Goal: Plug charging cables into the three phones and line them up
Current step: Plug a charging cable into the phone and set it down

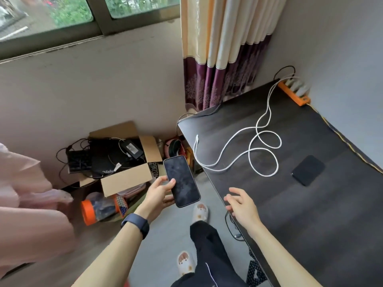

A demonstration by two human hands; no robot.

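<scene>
Phone in the left hand, gripped by its lower edge over the floor just beside the desk. Right hand hovers open and empty at the desk edge. White cable lies looped on the desk, its plug end near the corner. Another dark phone lies flat further right. Likely next: fetching the plug and seating it in the held phone's port.

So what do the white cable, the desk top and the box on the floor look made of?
White cable: seems braided fabric sheath, matte, faintly textured. Desk top: dark wood-look laminate or veneer, faint grain, low sheen. Box: plain brown corrugated cardboard, flaps open.
</scene>
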